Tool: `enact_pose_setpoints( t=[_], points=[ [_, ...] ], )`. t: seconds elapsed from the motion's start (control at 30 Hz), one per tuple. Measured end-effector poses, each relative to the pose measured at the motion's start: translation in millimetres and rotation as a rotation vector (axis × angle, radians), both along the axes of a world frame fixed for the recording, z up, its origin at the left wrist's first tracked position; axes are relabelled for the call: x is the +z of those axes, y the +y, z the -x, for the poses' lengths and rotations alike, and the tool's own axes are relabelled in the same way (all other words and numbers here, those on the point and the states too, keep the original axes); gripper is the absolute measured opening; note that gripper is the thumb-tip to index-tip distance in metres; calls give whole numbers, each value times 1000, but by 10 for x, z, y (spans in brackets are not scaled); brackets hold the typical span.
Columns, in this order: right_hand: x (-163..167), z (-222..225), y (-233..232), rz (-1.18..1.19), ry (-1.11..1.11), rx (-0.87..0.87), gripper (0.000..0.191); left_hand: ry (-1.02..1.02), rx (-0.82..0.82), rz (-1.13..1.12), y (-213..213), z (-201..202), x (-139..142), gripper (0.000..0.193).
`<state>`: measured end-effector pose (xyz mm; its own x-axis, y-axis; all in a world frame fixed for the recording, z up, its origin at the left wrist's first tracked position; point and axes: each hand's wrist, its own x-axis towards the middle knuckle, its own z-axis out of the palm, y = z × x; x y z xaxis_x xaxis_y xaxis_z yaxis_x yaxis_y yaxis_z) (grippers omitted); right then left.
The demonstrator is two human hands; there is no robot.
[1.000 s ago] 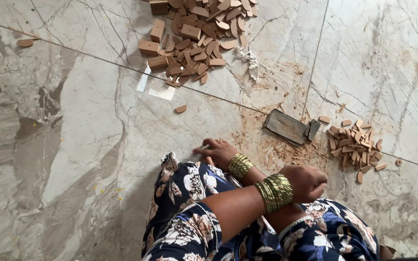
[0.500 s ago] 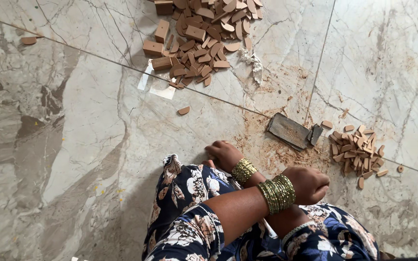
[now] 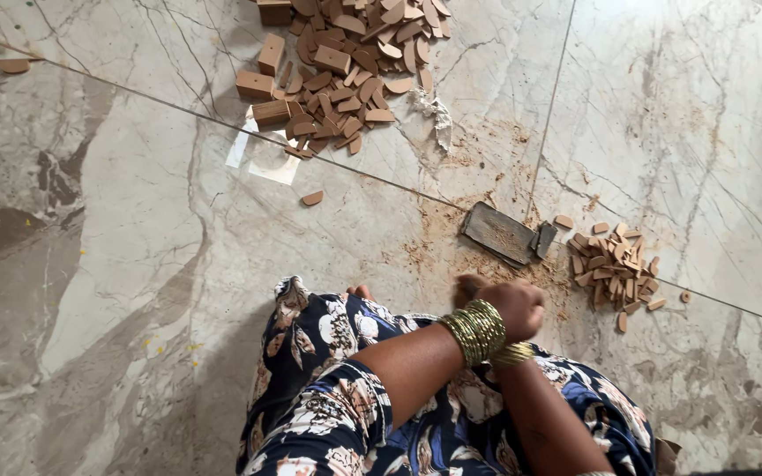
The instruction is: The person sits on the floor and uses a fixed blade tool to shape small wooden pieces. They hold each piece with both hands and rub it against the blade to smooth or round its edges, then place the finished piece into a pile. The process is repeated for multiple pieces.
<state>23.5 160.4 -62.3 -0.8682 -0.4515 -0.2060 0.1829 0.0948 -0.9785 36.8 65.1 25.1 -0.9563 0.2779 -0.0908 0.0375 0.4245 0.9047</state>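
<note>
I sit on a marble floor [image 3: 116, 264] with a blue floral garment [image 3: 346, 388] over my knees. My left hand [image 3: 515, 304], gold bangles at its wrist, is curled into a fist just above my knee. My right hand [image 3: 467, 286] lies mostly hidden under it; only a fingertip and its bangles show, so its grip is unclear. Just beyond the hands a dark flat rectangular block [image 3: 500, 234] rests on the floor amid tan wood dust. A small heap of thin wooden pieces [image 3: 615, 264] sits to the block's right.
A large pile of wooden blocks and flat chips [image 3: 337, 70] lies at the top centre. One loose chip [image 3: 312, 198] and a white paper scrap [image 3: 271, 167] sit below it. Another chip [image 3: 15, 66] lies far left. Floor seams run diagonally.
My right hand, stretched left onto the floor before, has drawn back under my left fist. The view has shifted slightly.
</note>
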Motion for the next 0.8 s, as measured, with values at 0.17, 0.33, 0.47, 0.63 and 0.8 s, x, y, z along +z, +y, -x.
enact_pose_setpoints(
  t=[0.17,0.33,0.47,0.63,0.8],
  points=[
    [513,-106,836,-641,110,-179,42,56,212,121,189,63,-358,43],
    [436,-159,983,143,-209,-598,35,-419,10,-124,158,62,-522,31],
    [243,-12,810,275,-137,-538,35,-403,-30,-166,-101,60,-542,40],
    [309,-81,464,-437,258,-346,55,-436,156,-92,-294,36,-663,36],
    [267,-254,205,-911,696,-32,60,-112,24,0,-364,-2,-907,27]
  ],
)
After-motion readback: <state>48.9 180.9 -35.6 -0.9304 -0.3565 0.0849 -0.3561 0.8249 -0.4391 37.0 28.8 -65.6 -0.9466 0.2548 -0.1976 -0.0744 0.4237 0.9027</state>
